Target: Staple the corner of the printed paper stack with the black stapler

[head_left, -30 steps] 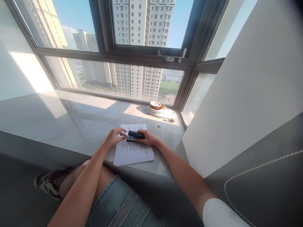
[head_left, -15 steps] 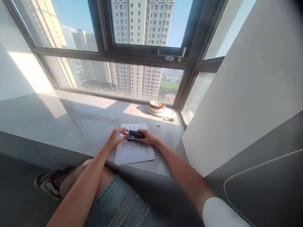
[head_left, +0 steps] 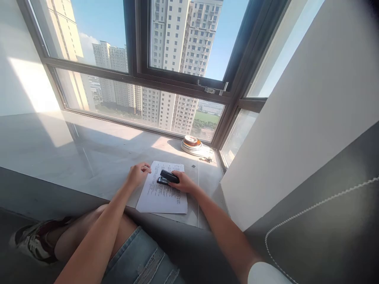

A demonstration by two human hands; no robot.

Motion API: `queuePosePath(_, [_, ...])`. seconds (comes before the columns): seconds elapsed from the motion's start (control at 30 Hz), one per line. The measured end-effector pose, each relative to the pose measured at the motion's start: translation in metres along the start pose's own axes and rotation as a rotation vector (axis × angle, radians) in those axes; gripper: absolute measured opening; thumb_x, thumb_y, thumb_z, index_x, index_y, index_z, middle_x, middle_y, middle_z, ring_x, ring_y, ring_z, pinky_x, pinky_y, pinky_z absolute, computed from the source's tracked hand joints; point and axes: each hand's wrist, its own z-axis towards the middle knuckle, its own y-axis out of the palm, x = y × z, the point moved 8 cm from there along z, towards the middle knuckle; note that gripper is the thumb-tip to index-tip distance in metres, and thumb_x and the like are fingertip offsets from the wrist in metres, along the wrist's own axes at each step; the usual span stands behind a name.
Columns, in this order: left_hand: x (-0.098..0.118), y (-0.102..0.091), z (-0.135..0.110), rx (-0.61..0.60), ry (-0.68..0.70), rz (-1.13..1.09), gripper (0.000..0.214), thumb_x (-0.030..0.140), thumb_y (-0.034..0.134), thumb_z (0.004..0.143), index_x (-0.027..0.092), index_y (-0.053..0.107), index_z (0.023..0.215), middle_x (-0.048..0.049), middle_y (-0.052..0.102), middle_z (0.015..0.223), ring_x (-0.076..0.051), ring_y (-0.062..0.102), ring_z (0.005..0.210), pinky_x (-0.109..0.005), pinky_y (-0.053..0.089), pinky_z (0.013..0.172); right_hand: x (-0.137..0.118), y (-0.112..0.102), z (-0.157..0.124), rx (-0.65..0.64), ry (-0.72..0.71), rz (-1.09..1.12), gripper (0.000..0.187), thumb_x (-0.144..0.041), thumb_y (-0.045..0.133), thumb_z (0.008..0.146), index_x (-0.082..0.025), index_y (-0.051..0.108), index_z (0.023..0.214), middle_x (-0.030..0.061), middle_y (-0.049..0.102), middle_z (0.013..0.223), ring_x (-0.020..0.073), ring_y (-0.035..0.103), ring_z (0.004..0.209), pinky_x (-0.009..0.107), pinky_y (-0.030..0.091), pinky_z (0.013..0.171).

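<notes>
A black stapler is above the printed sheets of paper, its jaws parted towards the left. My right hand grips it around its right end. To the left of the stapler, apart from it, my left hand is over the paper's left edge with its fingers curled and pressed together. Whether anything small is between those fingertips is hidden from me. The paper lies on the pale stone windowsill, near its front edge.
A stack of tape rolls stands by the window, with a small dark cluster of things beside it. A tiny dark piece lies on the sill. The white wall slants up at right, where a beaded cord hangs.
My left hand has moved left, away from the stapler, and its fingers have drawn together. My right hand still holds the stapler. The paper appears slightly shifted as the view has tilted.
</notes>
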Motion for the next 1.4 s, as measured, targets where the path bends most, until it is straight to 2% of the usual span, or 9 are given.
queuePosePath(0.17, [-0.001,0.002,-0.004,-0.022,-0.02,0.004,0.024,0.046,0.057,0.086,0.025,0.069,0.087,-0.005,0.081,0.081,-0.027,0.075,0.079,-0.035,0.052,0.078,-0.001,-0.006,-0.038,0.096,0.179,-0.103,0.019,-0.034,0.073,0.082,-0.02,0.061,0.089,0.0017,0.065,0.088,0.0192,0.059,0.081,0.029,0.04,0.073])
queuePosePath(0.37, [-0.004,-0.004,-0.004,0.047,-0.017,-0.012,0.029,0.043,0.048,0.093,0.024,0.063,0.108,-0.004,0.081,0.082,-0.024,0.069,0.071,-0.036,0.048,0.08,0.012,-0.033,-0.086,0.182,0.293,-0.08,0.033,-0.05,0.071,0.086,-0.021,0.068,0.101,0.0067,0.071,0.097,0.0253,0.063,0.088,0.035,0.048,0.079])
queuePosePath(0.43, [-0.007,-0.005,-0.003,0.053,-0.038,-0.026,0.028,0.041,0.046,0.095,0.024,0.061,0.11,-0.0041,0.082,0.082,-0.024,0.069,0.07,-0.036,0.047,0.078,0.021,-0.045,-0.091,0.212,0.317,-0.022,0.044,-0.063,0.063,0.089,-0.021,0.071,0.101,0.0081,0.071,0.095,0.0263,0.064,0.087,0.036,0.05,0.077])
queuePosePath(0.57, [-0.008,-0.01,-0.003,0.083,-0.043,-0.039,0.024,0.038,0.044,0.095,0.025,0.059,0.107,-0.0031,0.081,0.079,-0.024,0.068,0.068,-0.035,0.046,0.075,0.053,-0.086,-0.093,0.537,0.465,0.07,0.065,-0.068,0.029,0.1,-0.019,0.072,0.097,0.0147,0.072,0.093,0.028,0.067,0.085,0.04,0.054,0.075])
queuePosePath(0.67, [-0.009,-0.015,-0.004,0.113,-0.048,-0.059,0.022,0.038,0.044,0.095,0.025,0.059,0.105,-0.0024,0.08,0.077,-0.023,0.066,0.062,-0.034,0.046,0.071,0.073,-0.097,-0.078,0.561,0.544,-0.179,0.048,-0.057,0.042,0.097,-0.02,0.072,0.1,0.0148,0.075,0.1,0.0316,0.069,0.097,0.046,0.054,0.091])
queuePosePath(0.83, [-0.012,-0.021,-0.003,0.154,-0.067,-0.136,0.022,0.042,0.045,0.095,0.026,0.059,0.103,-0.0019,0.08,0.076,-0.023,0.064,0.056,-0.034,0.046,0.066,0.105,-0.074,-0.037,0.372,0.546,-0.451,0.055,-0.04,0.043,0.101,-0.011,0.062,0.143,0.0197,0.05,0.158,0.0315,0.047,0.148,0.045,0.039,0.121])
queuePosePath(1.0, [-0.012,-0.024,-0.004,0.18,-0.086,-0.271,0.022,0.04,0.047,0.093,0.025,0.059,0.103,-0.0028,0.08,0.076,-0.024,0.068,0.069,-0.033,0.048,0.069,0.124,-0.04,-0.017,0.145,0.553,-0.564,0.056,-0.039,0.043,0.105,-0.01,0.055,0.152,0.0195,0.039,0.166,0.0322,0.031,0.158,0.048,0.025,0.129])
queuePosePath(1.23, [-0.014,-0.04,-0.007,0.322,-0.149,-0.398,0.023,0.04,0.046,0.091,0.023,0.062,0.093,-0.004,0.077,0.073,-0.024,0.067,0.077,-0.033,0.05,0.075,0.096,-0.006,0.023,0.04,0.506,-0.607,0.067,-0.048,0.038,0.108,-0.014,0.035,0.165,0.0177,0.03,0.171,0.0313,0.023,0.161,0.047,0.023,0.129])
queuePosePath(1.4, [-0.033,-0.074,-0.023,0.615,-0.329,-0.387,0.019,0.033,0.047,0.087,0.023,0.063,0.087,-0.0036,0.073,0.071,-0.023,0.065,0.073,-0.032,0.048,0.069,0.069,0.033,0.085,-0.023,0.476,-0.535,0.068,-0.049,0.037,0.108,-0.009,0.034,0.164,0.0217,0.025,0.172,0.0328,0.02,0.162,0.05,0.02,0.129])
